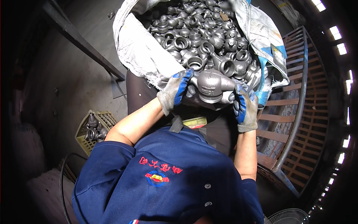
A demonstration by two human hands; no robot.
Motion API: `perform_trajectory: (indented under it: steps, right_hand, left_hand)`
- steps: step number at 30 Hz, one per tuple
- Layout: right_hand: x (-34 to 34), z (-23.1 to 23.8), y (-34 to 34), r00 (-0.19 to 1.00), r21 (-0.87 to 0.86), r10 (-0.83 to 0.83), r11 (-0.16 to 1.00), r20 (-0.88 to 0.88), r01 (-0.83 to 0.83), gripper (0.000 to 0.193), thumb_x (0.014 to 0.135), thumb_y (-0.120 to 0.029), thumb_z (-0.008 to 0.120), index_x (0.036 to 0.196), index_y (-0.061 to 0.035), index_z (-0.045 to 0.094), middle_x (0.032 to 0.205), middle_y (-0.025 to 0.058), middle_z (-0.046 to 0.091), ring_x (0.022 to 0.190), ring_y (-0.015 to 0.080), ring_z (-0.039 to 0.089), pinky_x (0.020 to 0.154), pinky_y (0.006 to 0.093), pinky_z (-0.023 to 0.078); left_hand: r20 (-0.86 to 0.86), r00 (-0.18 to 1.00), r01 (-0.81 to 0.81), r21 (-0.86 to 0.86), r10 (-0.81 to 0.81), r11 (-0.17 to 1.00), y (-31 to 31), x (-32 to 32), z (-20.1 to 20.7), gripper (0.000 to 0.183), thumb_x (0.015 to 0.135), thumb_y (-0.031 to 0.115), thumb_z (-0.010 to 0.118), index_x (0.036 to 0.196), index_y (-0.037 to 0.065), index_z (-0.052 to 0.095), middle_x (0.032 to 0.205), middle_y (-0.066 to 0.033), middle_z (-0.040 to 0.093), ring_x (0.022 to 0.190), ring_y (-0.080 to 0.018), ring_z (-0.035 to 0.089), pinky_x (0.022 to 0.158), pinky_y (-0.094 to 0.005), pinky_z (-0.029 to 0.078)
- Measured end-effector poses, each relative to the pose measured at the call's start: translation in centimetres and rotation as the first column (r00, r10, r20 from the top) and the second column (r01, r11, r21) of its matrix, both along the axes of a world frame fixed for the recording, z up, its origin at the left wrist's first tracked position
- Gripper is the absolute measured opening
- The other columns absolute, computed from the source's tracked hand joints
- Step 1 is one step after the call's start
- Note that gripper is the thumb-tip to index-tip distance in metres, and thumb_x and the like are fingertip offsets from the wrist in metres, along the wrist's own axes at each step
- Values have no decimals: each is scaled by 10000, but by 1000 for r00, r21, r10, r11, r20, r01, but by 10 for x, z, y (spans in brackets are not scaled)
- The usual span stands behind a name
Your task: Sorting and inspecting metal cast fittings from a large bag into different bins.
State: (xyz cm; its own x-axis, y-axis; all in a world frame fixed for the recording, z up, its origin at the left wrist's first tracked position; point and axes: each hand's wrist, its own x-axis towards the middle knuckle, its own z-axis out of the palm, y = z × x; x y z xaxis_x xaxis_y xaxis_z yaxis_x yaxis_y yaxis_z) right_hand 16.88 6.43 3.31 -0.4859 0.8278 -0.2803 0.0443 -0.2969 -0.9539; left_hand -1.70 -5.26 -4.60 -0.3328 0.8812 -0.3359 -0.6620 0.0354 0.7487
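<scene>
A grey cast-metal valve body [210, 84], round in the middle with a pipe end on each side, is held up in front of me. My left hand [175, 89], in a grey glove with blue coating, is closed on its left end. On its right end, my right hand [246, 108] is closed in a matching glove. Just beyond stands a large white woven bulk bag [136, 48] with its mouth wide open. Many similar grey castings [195, 39] are heaped inside, some with their round openings facing up.
To the left on the floor sits a yellowish plastic crate [82, 128] holding several castings. A dark metal beam [82, 41] slants across the upper left. At right is a slatted metal frame [287, 100]. A fan guard [287, 216] shows at the lower right.
</scene>
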Motion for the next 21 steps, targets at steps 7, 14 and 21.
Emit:
perform_trajectory:
  steps: [7, 14, 21]
  right_hand:
    - [-9, -1, 7, 1000, 136, 7, 991, -12, -5, 180, 810, -134, 658, 941, -16, 621, 679, 5, 591, 487, 22, 456, 415, 169, 325]
    - [-5, 14, 14, 982, 287, 185, 942, -20, -172, 240, 815, -112, 660, 1002, 28, 609, 873, 55, 633, 758, 71, 564, 705, 236, 470]
    - [7, 79, 46, 938, 819, 75, 466, 339, -333, 284, 742, -215, 723, 932, -19, 646, 864, 93, 662, 789, 120, 613, 720, 260, 474]
  left_hand:
    - [72, 997, 40, -104, -33, 994, 3, 5, -5, 449, 923, 482, 416, 872, 62, 570, 556, -28, 542, 399, -92, 497, 350, -197, 397]
    - [301, 938, 177, 4, -169, 984, 9, 4, -24, 408, 946, 405, 395, 1132, 69, 534, 890, -59, 621, 722, -135, 600, 624, -246, 491]
    - [338, 692, 420, 529, -637, 737, 21, 1, 22, 410, 990, 303, 316, 1241, 6, 445, 1131, -104, 577, 799, -123, 609, 701, -266, 497]
